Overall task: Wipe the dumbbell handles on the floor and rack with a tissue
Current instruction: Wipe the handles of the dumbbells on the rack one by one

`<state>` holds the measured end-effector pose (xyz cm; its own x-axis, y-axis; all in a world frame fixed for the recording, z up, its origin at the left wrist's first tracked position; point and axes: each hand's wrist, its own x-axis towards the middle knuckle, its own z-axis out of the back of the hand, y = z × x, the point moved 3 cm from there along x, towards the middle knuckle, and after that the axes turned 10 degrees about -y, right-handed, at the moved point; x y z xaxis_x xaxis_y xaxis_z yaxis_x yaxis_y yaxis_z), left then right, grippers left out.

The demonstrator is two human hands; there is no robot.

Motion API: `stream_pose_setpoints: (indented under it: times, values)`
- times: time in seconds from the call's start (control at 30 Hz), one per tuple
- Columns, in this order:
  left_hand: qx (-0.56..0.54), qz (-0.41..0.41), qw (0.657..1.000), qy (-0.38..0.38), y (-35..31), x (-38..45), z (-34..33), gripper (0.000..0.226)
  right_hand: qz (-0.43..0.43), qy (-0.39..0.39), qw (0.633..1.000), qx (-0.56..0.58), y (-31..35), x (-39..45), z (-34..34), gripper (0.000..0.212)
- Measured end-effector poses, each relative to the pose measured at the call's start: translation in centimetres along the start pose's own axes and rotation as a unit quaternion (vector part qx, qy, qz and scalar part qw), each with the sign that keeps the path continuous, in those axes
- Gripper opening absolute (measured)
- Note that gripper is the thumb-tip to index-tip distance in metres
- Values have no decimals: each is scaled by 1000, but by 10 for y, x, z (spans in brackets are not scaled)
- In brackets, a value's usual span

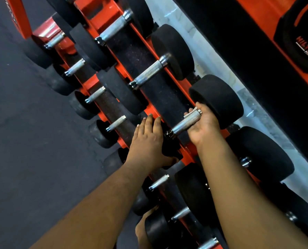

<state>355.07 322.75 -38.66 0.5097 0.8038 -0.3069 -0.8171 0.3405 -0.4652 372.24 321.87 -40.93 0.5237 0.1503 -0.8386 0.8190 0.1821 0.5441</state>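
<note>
Mid-wipe on the upper tier of the orange rack [167, 72]. Right hand [202, 125] cupped under the knurled handle [185, 123] of one dumbbell, fingers curled up round it with the pale tissue [190, 112] wadded between fingers and steel, only a corner showing near the far collar. Grip closed on handle and tissue together. Left hand [147, 139] flat, fingers straight, pressing on the near black weight head [169, 146] of the same dumbbell, seemingly steadying it; holding nothing.

Progress hard to judge: no visible difference between wiped and unwiped steel. Further along the top tier, two more handles [150, 72] in plain sight, and a row of smaller ones [96, 95] on the lower tier. Nearer the body, more handles [158, 182] at the lower edge of view. Dark gym floor [32, 123] to the left bare of dumbbells in this view, so floor part either done or out of sight. Probably much left to do.
</note>
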Motion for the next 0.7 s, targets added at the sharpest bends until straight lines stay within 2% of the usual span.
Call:
stream_pose_setpoints:
  times: [0.1, 0.2, 0.3, 0.4, 0.5, 0.6, 0.7]
  values:
    - [3, -1, 1000, 1, 1, 1, -1, 141, -15, 25, 999, -13, -2, -6, 13, 29]
    - [8, -2, 1000, 4, 0, 2, -2, 141, -6, 9, 1000, 1, 0, -6, 5, 12]
    - [0, 1, 1000, 3, -1, 1, -1, 141, -1, -10, 1000, -2, 2, -4, -4, 14]
    - [-1, -5, 1000, 2, 0, 1, -2, 140, -16, 40, 999, 8, -5, 0, 7, 12]
    - [3, -6, 1000, -3, 1, 2, -3, 139, -32, 57, 998, -2, -9, -5, 14, 29]
    - [2, -11, 1000, -1, 1, 2, -4, 138, -14, 50, 999, -6, -9, -3, 7, 14]
    - [6, -10, 1000, -1, 1, 1, -3, 138, -24, 64, 998, -5, -10, -5, 7, 13]
